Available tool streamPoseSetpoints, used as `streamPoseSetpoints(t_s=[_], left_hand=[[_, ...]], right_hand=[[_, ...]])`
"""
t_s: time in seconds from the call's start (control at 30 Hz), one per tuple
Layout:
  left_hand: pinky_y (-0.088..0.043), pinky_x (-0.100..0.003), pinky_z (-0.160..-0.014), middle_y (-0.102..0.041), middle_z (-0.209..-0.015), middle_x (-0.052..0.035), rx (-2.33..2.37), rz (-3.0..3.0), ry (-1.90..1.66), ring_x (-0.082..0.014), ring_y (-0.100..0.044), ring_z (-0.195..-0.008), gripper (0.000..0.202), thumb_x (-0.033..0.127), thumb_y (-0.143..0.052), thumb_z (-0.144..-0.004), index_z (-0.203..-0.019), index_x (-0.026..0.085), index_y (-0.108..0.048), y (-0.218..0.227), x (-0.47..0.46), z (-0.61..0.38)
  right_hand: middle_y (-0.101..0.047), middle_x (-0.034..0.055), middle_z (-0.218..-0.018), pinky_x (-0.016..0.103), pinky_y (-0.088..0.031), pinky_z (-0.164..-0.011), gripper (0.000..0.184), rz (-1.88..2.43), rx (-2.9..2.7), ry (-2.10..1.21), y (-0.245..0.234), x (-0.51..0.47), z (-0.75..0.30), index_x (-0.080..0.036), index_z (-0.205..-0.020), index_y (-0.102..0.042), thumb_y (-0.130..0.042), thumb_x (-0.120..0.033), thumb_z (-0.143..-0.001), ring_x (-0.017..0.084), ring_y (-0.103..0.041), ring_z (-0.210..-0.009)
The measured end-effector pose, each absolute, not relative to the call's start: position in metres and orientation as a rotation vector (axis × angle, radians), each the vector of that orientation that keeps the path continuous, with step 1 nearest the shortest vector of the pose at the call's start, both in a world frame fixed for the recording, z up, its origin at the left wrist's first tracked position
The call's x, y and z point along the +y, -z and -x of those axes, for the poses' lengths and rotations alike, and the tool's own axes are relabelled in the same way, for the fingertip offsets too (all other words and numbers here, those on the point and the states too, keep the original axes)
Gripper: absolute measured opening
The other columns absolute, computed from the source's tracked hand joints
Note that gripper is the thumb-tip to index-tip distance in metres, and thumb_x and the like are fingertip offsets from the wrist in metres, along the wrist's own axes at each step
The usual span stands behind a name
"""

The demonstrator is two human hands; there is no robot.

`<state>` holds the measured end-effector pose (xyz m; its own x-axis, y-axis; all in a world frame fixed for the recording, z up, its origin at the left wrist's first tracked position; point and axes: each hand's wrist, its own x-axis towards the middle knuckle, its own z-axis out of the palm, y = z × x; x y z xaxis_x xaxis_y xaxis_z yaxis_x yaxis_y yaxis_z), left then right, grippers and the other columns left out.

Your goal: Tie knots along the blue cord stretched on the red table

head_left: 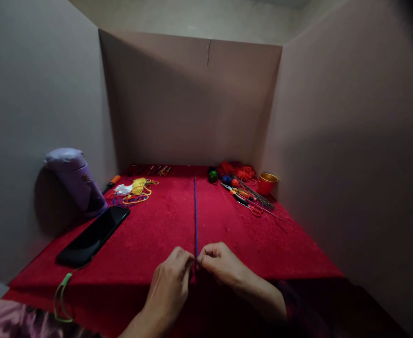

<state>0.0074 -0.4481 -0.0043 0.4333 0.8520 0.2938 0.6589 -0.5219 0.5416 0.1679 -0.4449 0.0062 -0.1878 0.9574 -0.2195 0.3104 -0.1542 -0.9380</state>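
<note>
A long, thin blue cord [196, 216] runs straight from the far part of the red cloth toward me. At its near end, by the table's front edge, my left hand [173, 277] and my right hand [222, 263] meet from either side. Both have thumb and fingers pinched together on the cord. The fingertips hide its very end, so any knot or loose strand there cannot be made out.
On the left are a black phone [95, 237] with a green strap [63, 295], a purple container [80, 183] and yellow yarn [140, 188]. On the right lie pliers [235, 193], red-handled scissors [256, 210], red yarn [240, 171] and a red cup [267, 184]. Panels enclose three sides.
</note>
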Motion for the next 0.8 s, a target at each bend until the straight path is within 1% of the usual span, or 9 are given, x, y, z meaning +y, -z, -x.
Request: streamPoseSetpoints(t_s=[0.07,0.17,0.33,0.43,0.53,0.57,0.63,0.73,0.8], left_hand=[[-0.035,-0.023,-0.053,-0.057,-0.07,-0.0017,1.345,-2.525,-0.857,-0.0132,-0.056,-0.059,0.023,0.012,-0.036,-0.085,-0.081,0.019,-0.058,0.01,-0.458,-0.007],[-0.033,-0.025,-0.047,-0.055,-0.062,-0.0006,1.276,-2.781,-1.02,-0.0134,-0.054,-0.049,0.025,0.009,-0.035,-0.085,-0.078,0.019,-0.056,0.019,-0.471,-0.012],[-0.036,-0.024,-0.046,-0.053,-0.058,-0.0016,1.153,-2.869,-1.22,-0.0135,-0.051,-0.047,0.026,0.007,-0.033,-0.083,-0.073,0.018,-0.054,0.026,-0.475,-0.021],[-0.041,-0.02,-0.052,-0.056,-0.066,-0.0022,1.097,-2.622,-1.216,-0.012,-0.056,-0.056,0.023,0.011,-0.035,-0.086,-0.083,0.018,-0.057,0.022,-0.471,-0.02],[-0.046,-0.022,-0.068,-0.061,-0.085,-0.0058,1.161,-2.257,-1.242,-0.0132,-0.06,-0.077,0.02,0.017,-0.038,-0.088,-0.095,0.017,-0.057,0.015,-0.464,-0.018],[-0.046,-0.023,-0.071,-0.062,-0.09,-0.007,1.187,-2.152,-1.213,-0.014,-0.06,-0.082,0.021,0.018,-0.038,-0.088,-0.099,0.016,-0.056,0.013,-0.461,-0.018],[-0.046,-0.025,-0.072,-0.063,-0.09,-0.0073,1.201,-1.997,-1.052,-0.0151,-0.06,-0.082,0.024,0.022,-0.038,-0.087,-0.101,0.016,-0.057,0.008,-0.455,-0.018],[-0.044,-0.024,-0.065,-0.064,-0.076,-0.0046,1.178,-1.911,-0.797,-0.015,-0.058,-0.071,0.025,0.026,-0.038,-0.086,-0.086,0.016,-0.062,-0.001,-0.447,-0.019],[-0.041,-0.024,-0.063,-0.063,-0.072,-0.0038,1.197,-1.941,-0.729,-0.0148,-0.056,-0.068,0.025,0.026,-0.04,-0.085,-0.076,0.016,-0.061,-0.006,-0.443,-0.019]], right_hand=[[-0.036,-0.0071,-0.046,0.019,-0.02,-0.043,0.013,1.451,-1.495,-1.335,-0.002,-0.445,-0.168,-0.016,-0.055,-0.048,-0.044,-0.017,-0.068,0.005,-0.031,-0.044],[-0.037,-0.0062,-0.049,0.019,-0.019,-0.044,0.014,1.425,-1.487,-1.328,0.003,-0.445,-0.168,-0.015,-0.055,-0.049,-0.046,-0.02,-0.068,0.005,-0.032,-0.046],[-0.041,-0.0057,-0.051,0.018,-0.023,-0.045,0.01,1.378,-1.458,-1.372,0.003,-0.448,-0.169,-0.014,-0.058,-0.054,-0.052,-0.021,-0.065,0.006,-0.034,-0.048],[-0.043,-0.0058,-0.052,0.018,-0.024,-0.045,0.009,1.379,-1.433,-1.388,0.001,-0.449,-0.171,-0.014,-0.06,-0.056,-0.054,-0.021,-0.065,0.006,-0.034,-0.048],[-0.042,-0.0065,-0.05,0.018,-0.024,-0.044,0.008,1.365,-1.414,-1.413,-0.002,-0.45,-0.171,-0.014,-0.062,-0.056,-0.053,-0.021,-0.066,0.005,-0.033,-0.046],[-0.041,-0.0067,-0.05,0.018,-0.024,-0.044,0.008,1.359,-1.407,-1.425,-0.002,-0.45,-0.171,-0.014,-0.062,-0.056,-0.053,-0.021,-0.066,0.005,-0.032,-0.046],[-0.042,-0.0069,-0.05,0.018,-0.024,-0.045,0.007,1.346,-1.39,-1.454,-0.002,-0.45,-0.17,-0.014,-0.063,-0.056,-0.052,-0.02,-0.066,0.005,-0.032,-0.045],[-0.042,-0.0064,-0.052,0.018,-0.025,-0.046,0.007,1.348,-1.439,-1.408,0.0,-0.451,-0.171,-0.014,-0.064,-0.054,-0.05,-0.019,-0.067,0.006,-0.033,-0.047],[-0.043,-0.0055,-0.055,0.019,-0.025,-0.047,0.008,1.373,-1.556,-1.274,0.0,-0.452,-0.172,-0.014,-0.063,-0.053,-0.05,-0.019,-0.069,0.007,-0.035,-0.051]])
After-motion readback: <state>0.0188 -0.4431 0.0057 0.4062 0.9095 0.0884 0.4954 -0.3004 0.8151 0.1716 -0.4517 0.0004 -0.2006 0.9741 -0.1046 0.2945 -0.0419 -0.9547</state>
